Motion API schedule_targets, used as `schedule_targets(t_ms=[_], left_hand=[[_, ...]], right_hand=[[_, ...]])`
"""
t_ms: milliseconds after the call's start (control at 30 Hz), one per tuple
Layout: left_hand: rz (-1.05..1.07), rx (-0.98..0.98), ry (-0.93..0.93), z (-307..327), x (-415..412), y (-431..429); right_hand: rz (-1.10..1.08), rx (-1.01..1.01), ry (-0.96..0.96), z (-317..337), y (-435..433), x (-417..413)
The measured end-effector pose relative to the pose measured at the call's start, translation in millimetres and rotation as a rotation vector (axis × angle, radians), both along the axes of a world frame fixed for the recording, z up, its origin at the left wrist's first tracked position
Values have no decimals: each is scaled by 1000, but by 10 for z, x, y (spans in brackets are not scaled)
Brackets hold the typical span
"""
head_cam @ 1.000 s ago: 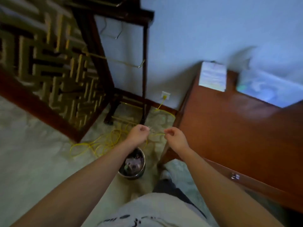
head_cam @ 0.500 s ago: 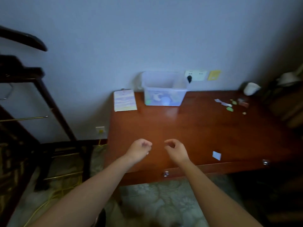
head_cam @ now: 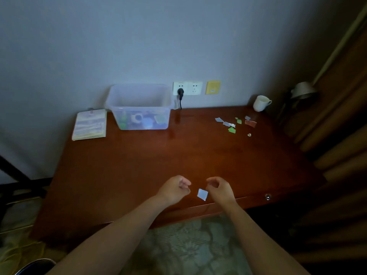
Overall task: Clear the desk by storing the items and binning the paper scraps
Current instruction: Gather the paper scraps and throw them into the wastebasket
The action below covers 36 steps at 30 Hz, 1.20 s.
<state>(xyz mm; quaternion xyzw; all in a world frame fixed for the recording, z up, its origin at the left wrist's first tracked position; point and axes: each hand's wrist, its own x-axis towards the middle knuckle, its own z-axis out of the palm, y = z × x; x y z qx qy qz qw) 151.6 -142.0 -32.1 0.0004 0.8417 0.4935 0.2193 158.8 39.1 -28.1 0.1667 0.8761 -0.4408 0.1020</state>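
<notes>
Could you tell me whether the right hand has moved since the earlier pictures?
Yes, rightward: the right hand was left of the pale scrap on the desk; now it is just right of it.

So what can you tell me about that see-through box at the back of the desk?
The clear plastic box is a lidless, frosted, rectangular tub with a thick rim. It stands upright at the back of the desk, close to the wall, beside a notepad. Inside, blurred through its side, lie something green, a white ring-shaped thing and other small items.
</notes>
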Motion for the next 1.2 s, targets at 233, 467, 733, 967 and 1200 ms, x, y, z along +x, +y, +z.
schedule_targets(t_ms=[233, 467, 733, 967, 1200], left_hand=[[-108, -113, -14, -256, -211, 518], [-298, -294, 15, -537, -468, 690], [-459, -532, 132, -816, -693, 771], [-683, -604, 207, -833, -913, 795], [-652, -426, 8, -767, -1336, 1025]], right_hand=[[-41, -54, -86, -265, 486, -16], [-44, -87, -187, -497, 599, -150], [12, -40, -269, -697, 633, -422], [28, -108, -299, -740, 664, -753], [5, -150, -265, -628, 918, -1157]])
